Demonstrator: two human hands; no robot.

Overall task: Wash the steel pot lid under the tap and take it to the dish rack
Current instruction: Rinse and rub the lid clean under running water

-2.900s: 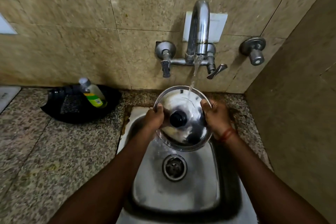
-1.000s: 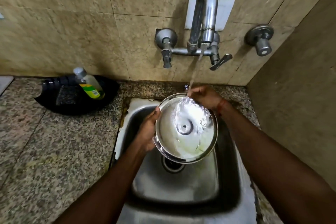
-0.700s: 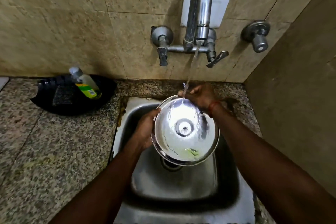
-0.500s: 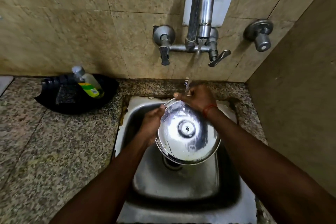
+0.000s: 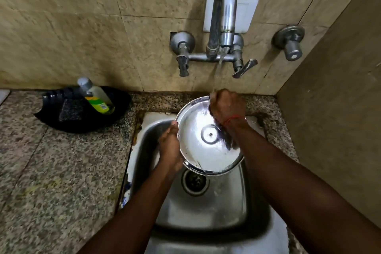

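Note:
The round steel pot lid (image 5: 203,146) is tilted above the steel sink (image 5: 206,208), its shiny underside facing me. My left hand (image 5: 169,146) grips its left rim, thumb on the edge. My right hand (image 5: 226,107) is at the lid's upper right rim with fingers curled over the edge, right under the water stream. Water runs from the curved tap (image 5: 224,16) onto my right hand and the lid's top. The lid's knob is hidden behind it.
A black tray (image 5: 61,117) holding a dish-soap bottle (image 5: 97,97) and a dark scrub pad (image 5: 71,108) sits on the granite counter (image 5: 51,181) at back left. Tiled walls close the back and right. A drain (image 5: 194,181) lies below the lid.
The lid was flipped from knob side to underside facing me. My right hand moved from the right rim to the top rim under the stream; the lid tilted slightly more.

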